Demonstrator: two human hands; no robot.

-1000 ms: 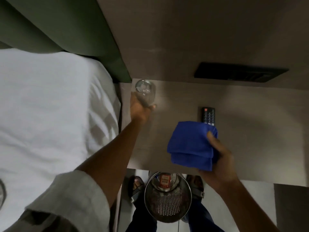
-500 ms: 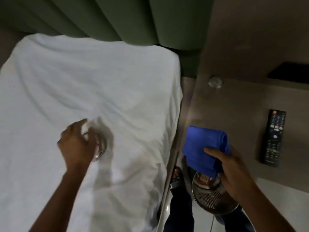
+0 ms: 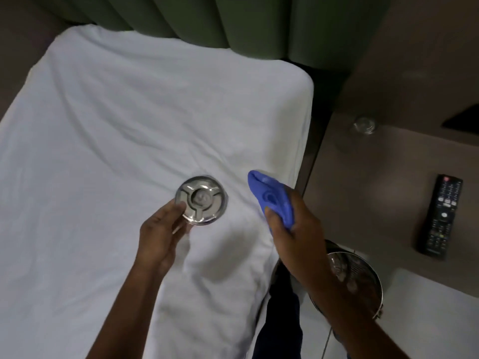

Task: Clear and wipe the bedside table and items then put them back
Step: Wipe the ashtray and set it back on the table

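Note:
My left hand [image 3: 160, 237] grips the lower-left rim of a round clear glass ashtray [image 3: 204, 198] over the white bed [image 3: 116, 120]. I cannot tell whether the ashtray rests on the sheet. My right hand [image 3: 293, 229] is shut on a folded blue cloth [image 3: 269, 195], just right of the ashtray and a little apart from it. The brown bedside table [image 3: 375, 190] lies to the right. On it are a black remote [image 3: 440, 216] near the right edge and a small clear glass [image 3: 364, 124] at the back.
A round metal mesh bin [image 3: 363, 275] stands on the floor below the table's front edge, partly hidden by my right forearm. A padded green headboard [image 3: 233, 16] runs along the top. A dark narrow gap separates bed and table.
My right hand has carried the blue cloth left from the table's edge to over the bed, close to the ashtray. My left hand has shifted its hold to the ashtray's rim.

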